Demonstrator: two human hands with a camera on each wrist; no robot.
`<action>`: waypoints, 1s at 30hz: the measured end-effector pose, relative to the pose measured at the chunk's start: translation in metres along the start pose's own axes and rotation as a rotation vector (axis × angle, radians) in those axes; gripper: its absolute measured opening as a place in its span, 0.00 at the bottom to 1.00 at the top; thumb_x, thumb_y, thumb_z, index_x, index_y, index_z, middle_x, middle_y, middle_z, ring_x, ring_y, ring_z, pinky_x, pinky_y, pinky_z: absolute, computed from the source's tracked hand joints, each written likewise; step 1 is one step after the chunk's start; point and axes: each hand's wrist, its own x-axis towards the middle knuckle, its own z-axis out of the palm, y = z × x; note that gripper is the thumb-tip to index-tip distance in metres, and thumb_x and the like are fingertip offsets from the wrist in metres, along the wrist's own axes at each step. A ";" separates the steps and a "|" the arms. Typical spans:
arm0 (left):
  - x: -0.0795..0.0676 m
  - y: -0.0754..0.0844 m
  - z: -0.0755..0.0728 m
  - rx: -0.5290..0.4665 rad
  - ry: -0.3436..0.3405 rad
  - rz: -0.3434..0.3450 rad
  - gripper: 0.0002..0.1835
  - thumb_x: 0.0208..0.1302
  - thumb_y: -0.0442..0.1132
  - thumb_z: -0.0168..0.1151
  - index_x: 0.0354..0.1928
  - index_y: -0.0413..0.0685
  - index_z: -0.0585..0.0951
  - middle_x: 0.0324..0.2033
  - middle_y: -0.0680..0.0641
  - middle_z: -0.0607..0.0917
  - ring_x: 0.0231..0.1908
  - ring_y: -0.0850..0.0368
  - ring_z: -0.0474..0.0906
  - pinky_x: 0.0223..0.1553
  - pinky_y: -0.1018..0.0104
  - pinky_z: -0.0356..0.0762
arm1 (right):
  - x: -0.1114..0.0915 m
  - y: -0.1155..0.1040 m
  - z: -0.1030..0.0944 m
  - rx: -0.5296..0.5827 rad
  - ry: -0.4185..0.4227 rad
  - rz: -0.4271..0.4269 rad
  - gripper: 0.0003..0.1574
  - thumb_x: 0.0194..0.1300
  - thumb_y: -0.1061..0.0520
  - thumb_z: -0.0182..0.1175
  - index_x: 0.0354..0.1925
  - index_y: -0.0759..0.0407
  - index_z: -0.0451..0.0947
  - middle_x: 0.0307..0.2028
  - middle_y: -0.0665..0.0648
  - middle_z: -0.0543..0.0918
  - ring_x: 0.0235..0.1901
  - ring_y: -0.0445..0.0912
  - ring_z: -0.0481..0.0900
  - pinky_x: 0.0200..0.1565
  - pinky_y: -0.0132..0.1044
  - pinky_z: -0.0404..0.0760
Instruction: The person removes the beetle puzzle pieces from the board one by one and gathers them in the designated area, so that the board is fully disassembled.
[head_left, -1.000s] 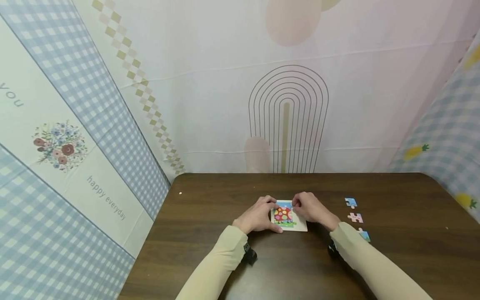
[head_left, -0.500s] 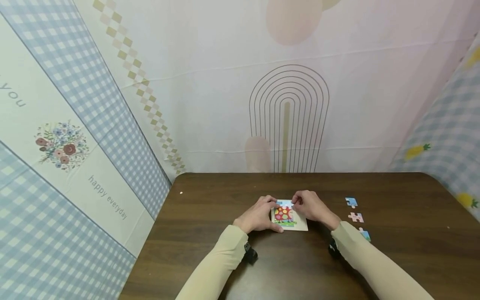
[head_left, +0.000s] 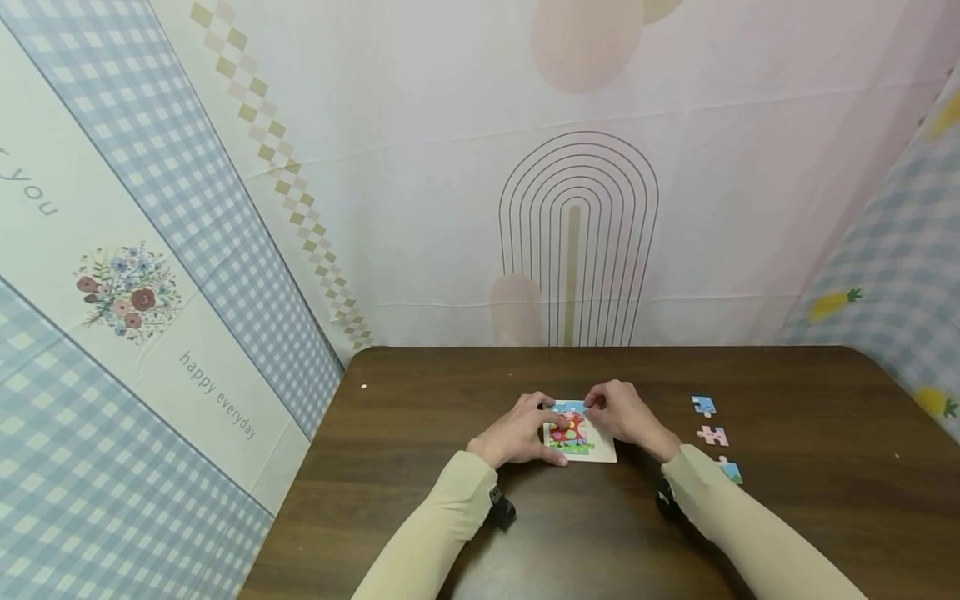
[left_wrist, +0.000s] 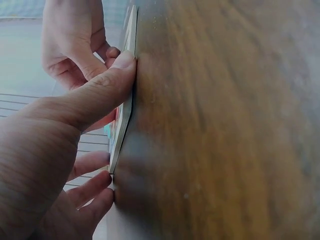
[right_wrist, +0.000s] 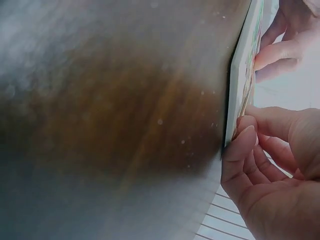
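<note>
A small jigsaw board (head_left: 602,451) with a white base lies on the brown table, its joined pieces showing a red, spotted ladybird picture (head_left: 572,432) over green. My left hand (head_left: 517,432) holds the board's left side, thumb at the near edge and other fingers at the far edge. Its index finger reaches onto the red part. At the upper right of the picture, my right hand (head_left: 622,414) pinches the edge of a puzzle piece (right_wrist: 243,105) between thumb and index finger, mostly hidden by those fingers. The right wrist view shows these fingertips close against the board.
Right of the board lie three loose pieces in a column: a blue piece (head_left: 703,406), a pink piece (head_left: 713,436) and a blue-green piece (head_left: 730,472) beside the right sleeve. A printed cloth (head_left: 420,208) hangs behind the table's far edge.
My left index finger has stretched right onto the red picture. The joined pieces shifted slightly at the top, where more blue now shows. My right hand stays nearly in place.
</note>
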 end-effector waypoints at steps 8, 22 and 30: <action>0.003 0.000 0.003 0.022 0.008 0.018 0.31 0.62 0.59 0.81 0.67 0.64 0.87 0.73 0.52 0.76 0.76 0.51 0.66 0.76 0.55 0.74 | -0.006 0.003 -0.004 0.008 0.015 0.013 0.04 0.70 0.66 0.69 0.40 0.67 0.90 0.35 0.60 0.90 0.34 0.46 0.81 0.39 0.40 0.82; 0.002 -0.002 0.002 0.027 0.014 0.018 0.32 0.61 0.60 0.82 0.66 0.64 0.88 0.72 0.51 0.77 0.75 0.49 0.67 0.74 0.57 0.76 | -0.032 0.032 -0.032 0.006 0.036 0.106 0.07 0.74 0.64 0.68 0.45 0.66 0.90 0.38 0.61 0.89 0.33 0.46 0.78 0.36 0.39 0.80; 0.003 -0.004 0.004 0.031 0.019 0.015 0.31 0.60 0.59 0.82 0.66 0.65 0.88 0.72 0.52 0.77 0.75 0.51 0.67 0.74 0.59 0.75 | -0.045 0.056 -0.056 -0.056 0.069 0.121 0.07 0.73 0.64 0.68 0.44 0.67 0.90 0.39 0.63 0.91 0.33 0.46 0.79 0.37 0.39 0.80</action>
